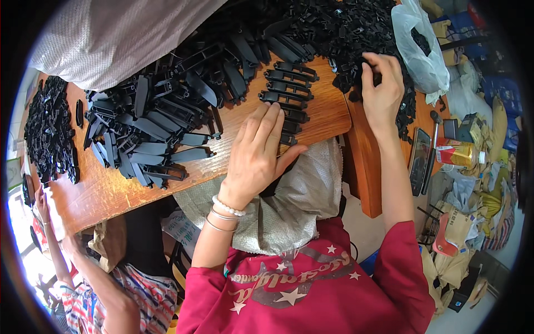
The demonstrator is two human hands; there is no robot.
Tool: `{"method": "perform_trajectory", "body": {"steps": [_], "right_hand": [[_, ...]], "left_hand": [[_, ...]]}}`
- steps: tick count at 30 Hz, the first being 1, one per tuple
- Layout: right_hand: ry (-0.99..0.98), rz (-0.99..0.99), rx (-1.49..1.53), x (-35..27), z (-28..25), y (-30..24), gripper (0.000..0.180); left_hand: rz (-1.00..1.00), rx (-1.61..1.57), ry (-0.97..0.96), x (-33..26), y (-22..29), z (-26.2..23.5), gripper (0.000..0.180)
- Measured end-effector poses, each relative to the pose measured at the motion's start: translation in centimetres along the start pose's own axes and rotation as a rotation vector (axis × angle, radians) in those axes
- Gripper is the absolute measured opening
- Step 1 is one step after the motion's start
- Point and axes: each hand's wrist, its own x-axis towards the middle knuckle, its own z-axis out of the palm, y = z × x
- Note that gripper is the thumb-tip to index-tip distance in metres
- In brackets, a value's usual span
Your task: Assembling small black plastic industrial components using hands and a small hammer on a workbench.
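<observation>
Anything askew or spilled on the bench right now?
Nothing looks spilled or broken. The left hand rests on a neat row of black clips, the right hand picks in the small-parts heap. Only the big clip pile lies jumbled, though all of it stays on the table.

I read this as a small hand-assembly workshop: the wooden worktop [111,189] is heaped with identical black plastic clips [150,128] and a mound of smaller black parts [334,28], woven sacks [111,33] and a plastic bag [417,50] hold stock, and cardboard scraps [473,211] litter the floor.
</observation>
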Motion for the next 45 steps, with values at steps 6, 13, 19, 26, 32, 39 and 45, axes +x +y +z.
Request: {"method": "perform_trajectory", "body": {"steps": [6, 13, 19, 26, 32, 39, 45], "right_hand": [[-0.100, -0.169, -0.131, 1.9, 0.1, 1.4, 0.024], [0.016, -0.212, -0.033, 2.1, -0.7, 2.6, 0.017], [-0.130, 0.288, 0.628, -0.3, -1.2, -0.8, 0.028], [-0.404, 0.323, 0.862, -2.8, 0.6, -5.7, 0.017], [-0.292, 0.017, 0.685, -3.1, 1.7, -7.1, 0.014], [-0.179, -0.136, 0.540, -3.7, 2.4, -7.6, 0.015], [-0.157, -0.301, 0.432, -3.8, 2.7, -7.0, 0.016]], "left_hand": [[0.000, -0.012, 0.005, 0.0, 0.0, 0.2, 0.062], [-0.012, -0.016, -0.011, 0.0, 0.2, -0.1, 0.062], [-0.023, -0.037, -0.011, -0.2, 0.0, -0.1, 0.070], [0.002, -0.005, -0.005, 0.6, -0.2, 0.0, 0.074], [-0.031, -0.034, -0.044, 0.9, 0.1, 0.1, 0.077], [-0.031, -0.037, -0.031, 0.8, 0.0, 0.2, 0.077], [-0.034, -0.071, -0.014, 0.8, -0.1, 0.3, 0.076]]}}
